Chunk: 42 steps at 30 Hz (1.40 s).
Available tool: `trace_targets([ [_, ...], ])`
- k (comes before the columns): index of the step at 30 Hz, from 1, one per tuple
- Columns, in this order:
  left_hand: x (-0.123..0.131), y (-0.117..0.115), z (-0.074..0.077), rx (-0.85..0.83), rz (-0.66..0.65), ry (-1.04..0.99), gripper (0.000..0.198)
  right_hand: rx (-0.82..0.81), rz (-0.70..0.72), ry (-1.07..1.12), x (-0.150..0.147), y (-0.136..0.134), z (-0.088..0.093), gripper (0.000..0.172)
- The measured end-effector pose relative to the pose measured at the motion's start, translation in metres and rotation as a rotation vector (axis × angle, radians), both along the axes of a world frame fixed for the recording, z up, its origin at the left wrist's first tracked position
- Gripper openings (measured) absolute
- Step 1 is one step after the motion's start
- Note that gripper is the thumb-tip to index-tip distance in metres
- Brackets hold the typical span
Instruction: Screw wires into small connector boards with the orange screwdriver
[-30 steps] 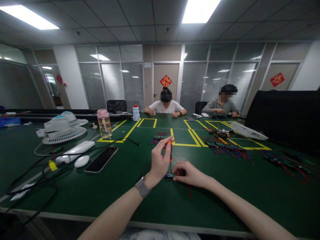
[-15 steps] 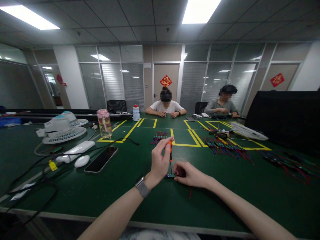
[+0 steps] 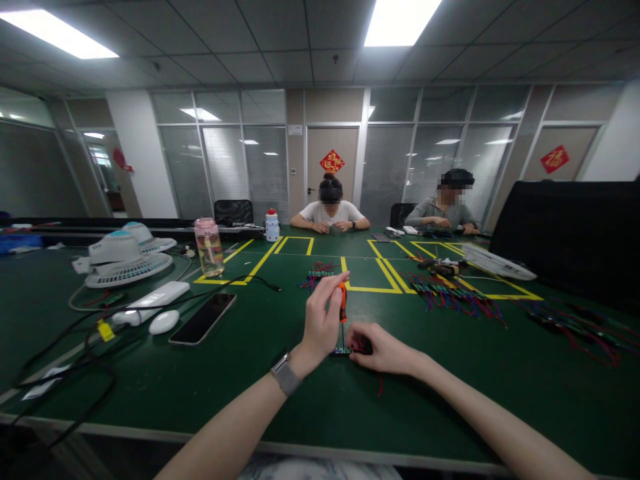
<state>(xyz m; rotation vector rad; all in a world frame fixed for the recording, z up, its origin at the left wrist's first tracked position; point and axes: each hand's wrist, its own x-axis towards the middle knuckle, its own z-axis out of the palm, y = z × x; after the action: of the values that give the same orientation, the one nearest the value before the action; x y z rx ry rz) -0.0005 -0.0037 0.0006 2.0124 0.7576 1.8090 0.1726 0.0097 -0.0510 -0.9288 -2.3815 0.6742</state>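
Observation:
My left hand (image 3: 320,320) is closed around a small screwdriver with an orange handle (image 3: 343,301), held upright with its tip down on a small green terminal block (image 3: 342,351) on the green table (image 3: 250,373). My right hand (image 3: 376,348) rests on the table just to the right, fingers pinched on that block. A red wire (image 3: 380,383) trails from under my right hand toward me. A watch sits on my left wrist.
A black phone (image 3: 203,319), a white mouse (image 3: 163,322), a white power strip (image 3: 150,301), black cables, two white fans (image 3: 120,260) and a pink bottle (image 3: 209,247) lie to the left. Piles of wired terminal blocks (image 3: 450,293) lie to the right. Two people sit at the far side.
My left hand has turned the screwdriver slightly between its fingers; the handle sits a little further right. My right hand stays on the block.

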Motion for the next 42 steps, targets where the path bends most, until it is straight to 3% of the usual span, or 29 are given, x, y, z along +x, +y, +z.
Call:
trace_targets([
  [4, 0.0013, 0.0015, -0.0016, -0.038, 0.015, -0.029, 0.030, -0.007, 0.005, 0.002, -0.0001, 0.0016, -0.0019, 0.015],
  [12, 0.0013, 0.0003, 0.0007, 0.068, 0.134, 0.020, 0.017, 0.008, 0.009, -0.002, 0.0000, 0.0015, -0.0019, 0.014],
  [19, -0.0004, 0.0008, -0.0004, 0.015, 0.016, 0.027, 0.033, -0.004, 0.000, 0.001, 0.0005, 0.0030, -0.0032, 0.015],
  [24, 0.0009, 0.0026, -0.0023, -0.032, 0.034, 0.000, 0.033, 0.000, 0.004, -0.004, 0.0004, 0.0020, -0.0021, 0.013],
  [32, 0.0019, 0.0020, 0.0010, 0.061, 0.128, 0.033, 0.023, 0.003, 0.000, -0.007, 0.0002, 0.0012, -0.0019, 0.013],
  [42, 0.0012, 0.0023, -0.0001, -0.004, 0.025, 0.010, 0.032, 0.008, 0.009, -0.008, 0.0009, 0.0020, -0.0028, 0.015],
])
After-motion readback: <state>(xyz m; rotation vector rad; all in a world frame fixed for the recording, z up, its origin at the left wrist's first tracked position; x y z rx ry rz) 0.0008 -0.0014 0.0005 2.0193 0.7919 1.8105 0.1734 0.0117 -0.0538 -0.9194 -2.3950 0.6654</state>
